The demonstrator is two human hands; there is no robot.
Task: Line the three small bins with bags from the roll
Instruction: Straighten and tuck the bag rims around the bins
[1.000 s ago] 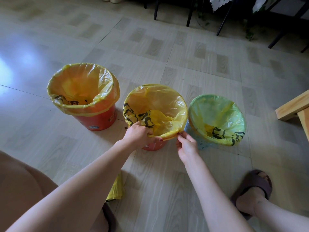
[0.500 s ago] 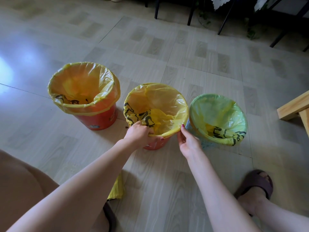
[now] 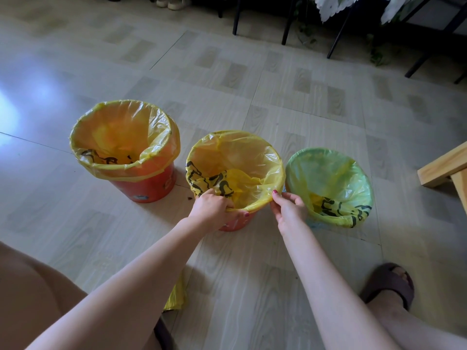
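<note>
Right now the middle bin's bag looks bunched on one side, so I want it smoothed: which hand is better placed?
Probably the left hand. It already grips the near rim of the middle bin right beside the bunched bag. The right hand pinches the smoother right edge.

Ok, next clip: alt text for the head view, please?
Both hands fit a yellow plastic bag over the rim of the middle red bin: left hand grips the near edge, right hand pinches its right side. Bagged bins stand either side on a tiled floor.
</note>
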